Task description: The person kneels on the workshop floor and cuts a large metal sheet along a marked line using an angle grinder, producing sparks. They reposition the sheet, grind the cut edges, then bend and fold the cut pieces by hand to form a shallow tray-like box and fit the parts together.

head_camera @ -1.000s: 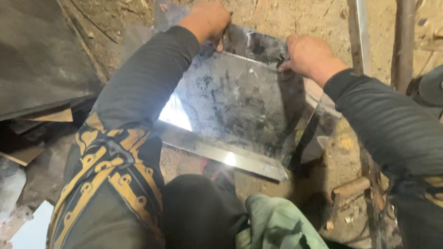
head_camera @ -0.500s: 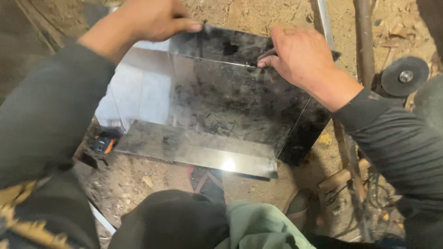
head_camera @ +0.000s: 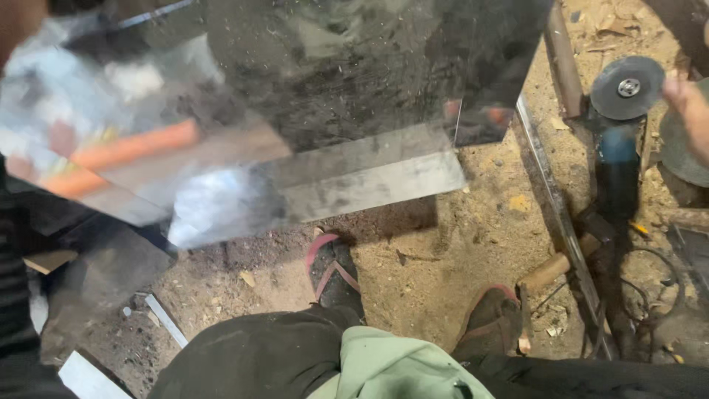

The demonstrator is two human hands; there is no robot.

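Sheet metal (head_camera: 310, 111), folded and shiny, hangs raised above the dirt floor (head_camera: 443, 244), over sandalled feet (head_camera: 336, 273). The right hand (head_camera: 690, 107) is off it, beside the angle grinder (head_camera: 624, 133); its grip I cannot tell. The left hand is out of view. Poorly supported, the sharp edge could drop onto toes.

Bent shiny metal sheets: one (head_camera: 310, 96)
Angle grinders: one (head_camera: 619, 140)
Sandalled feet: two (head_camera: 334, 270) (head_camera: 493, 319)
Wooden-handled hammers: one (head_camera: 550, 272)
Hands in sight: one (head_camera: 690, 103)
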